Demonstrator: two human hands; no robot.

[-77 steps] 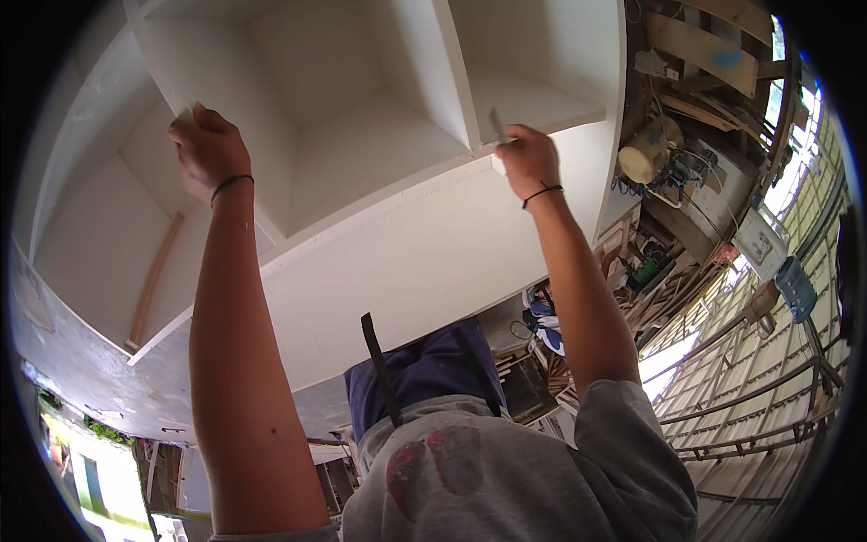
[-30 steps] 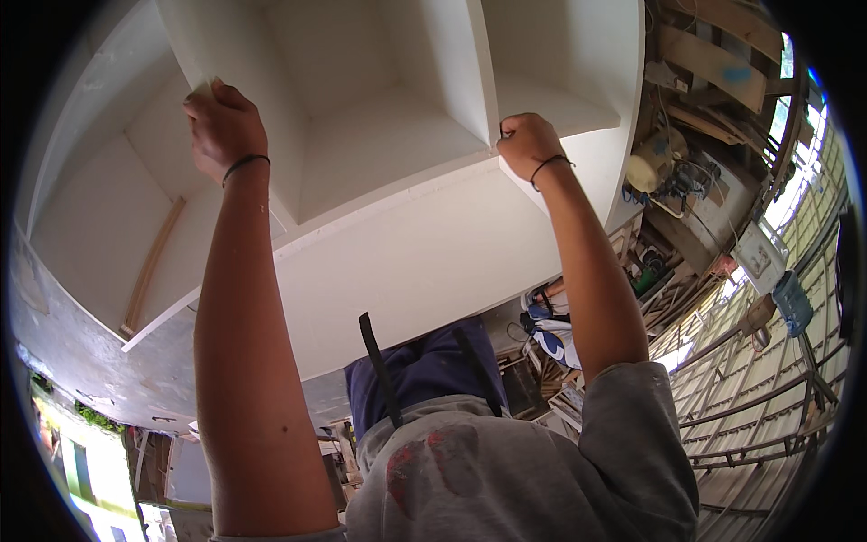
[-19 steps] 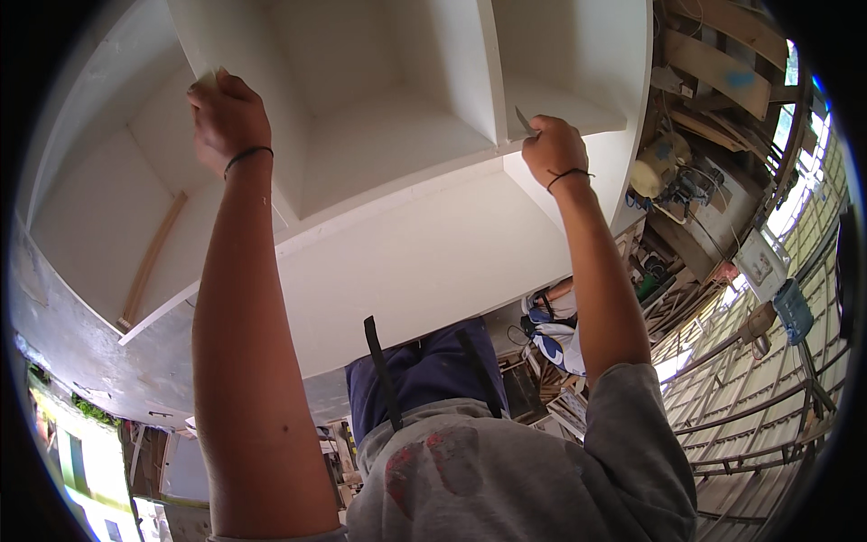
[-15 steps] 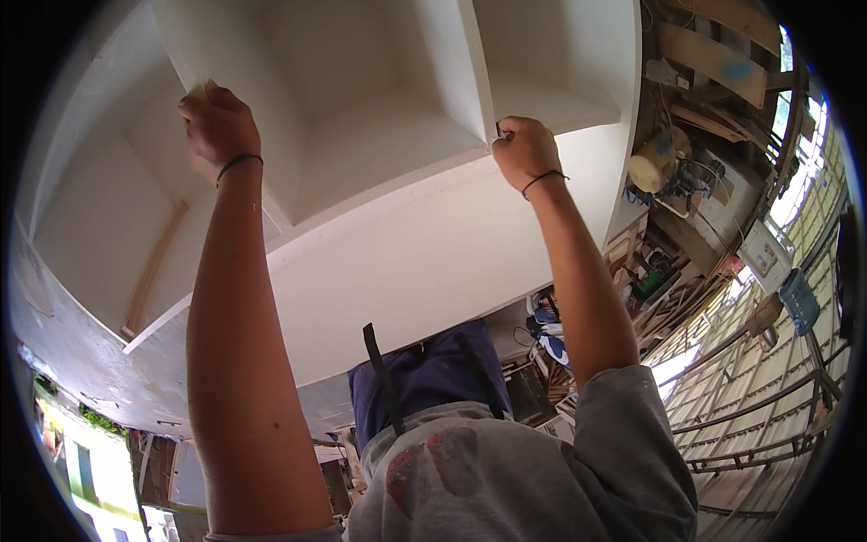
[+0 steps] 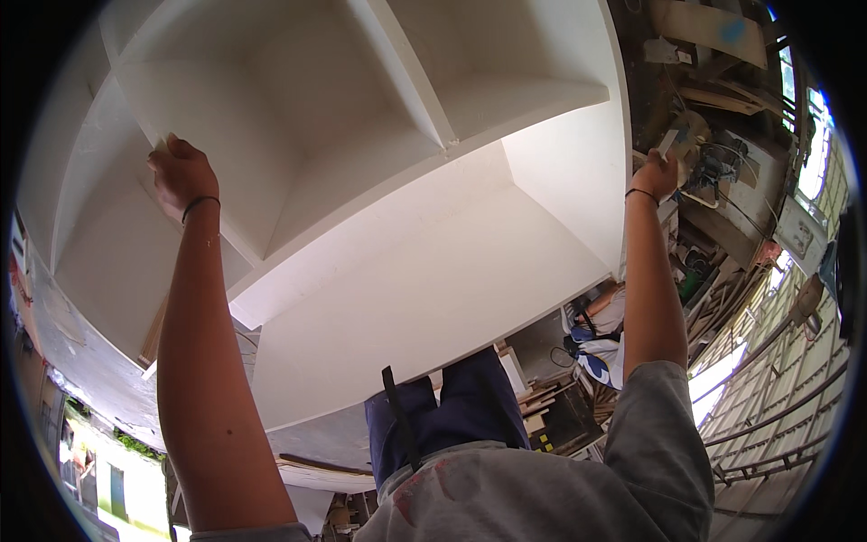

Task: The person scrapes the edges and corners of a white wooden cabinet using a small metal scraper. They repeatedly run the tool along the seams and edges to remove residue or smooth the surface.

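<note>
A large white shelf cabinet [image 5: 388, 203] with open compartments fills the space in front of me. My left hand [image 5: 183, 179] is closed at the front edge of its left upright divider [image 5: 131, 81]. A bit of something pale shows above those fingers, too small to name. Out past the cabinet's right side panel [image 5: 621, 135], my right hand [image 5: 657, 174] is closed around a small pale flat piece [image 5: 668, 142], which sticks up from the fingers. A second divider [image 5: 411, 77] stands between the hands, touched by neither.
A thin wooden strip [image 5: 153, 336] lies in the lower left compartment. At the right are a motor-like machine [image 5: 722, 163], stacked boards [image 5: 713, 32] and scrap wood. Blue and white shoe-like items [image 5: 596, 357] lie below the cabinet's right corner. Barred translucent panels [image 5: 768, 379] line the far right.
My right hand has left the middle divider's edge and moved right, beyond the cabinet's side. The left hand stays at the left divider. The view has shifted, showing more of the cabinet's lower part.
</note>
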